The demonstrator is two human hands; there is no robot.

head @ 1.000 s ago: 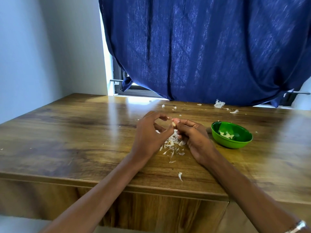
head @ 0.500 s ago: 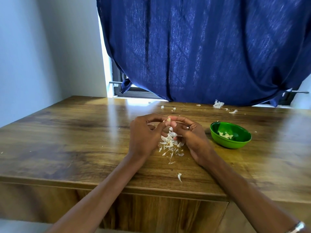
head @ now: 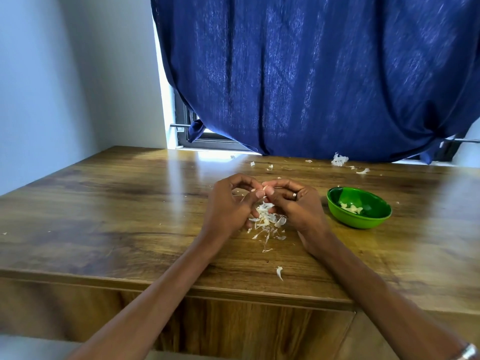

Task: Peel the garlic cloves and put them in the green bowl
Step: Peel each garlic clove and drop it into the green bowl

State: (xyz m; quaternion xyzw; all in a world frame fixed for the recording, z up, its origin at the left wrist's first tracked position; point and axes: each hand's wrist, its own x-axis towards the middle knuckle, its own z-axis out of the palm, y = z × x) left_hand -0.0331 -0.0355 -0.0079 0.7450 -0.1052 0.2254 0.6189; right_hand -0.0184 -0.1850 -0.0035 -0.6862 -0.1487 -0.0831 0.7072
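A small garlic clove [head: 265, 188] is pinched between the fingertips of both hands above the wooden table [head: 104, 216]. My left hand [head: 228, 203] curls its thumb and forefinger onto the clove from the left. From the right, my right hand [head: 296, 203], which wears a ring, pinches it too. Most of the clove is hidden by the fingers. A green bowl [head: 374, 219] stands to the right of my right hand, with a few peeled cloves [head: 352, 208] inside.
A heap of papery garlic skins [head: 267, 222] lies under the hands, and one flake [head: 279, 272] lies near the front edge. More skin scraps [head: 339, 160] lie at the table's back edge under a blue curtain [head: 311, 74]. A wall rises on the left.
The hands have drawn closer together around the clove and sit slightly higher in view. The bowl has not moved.
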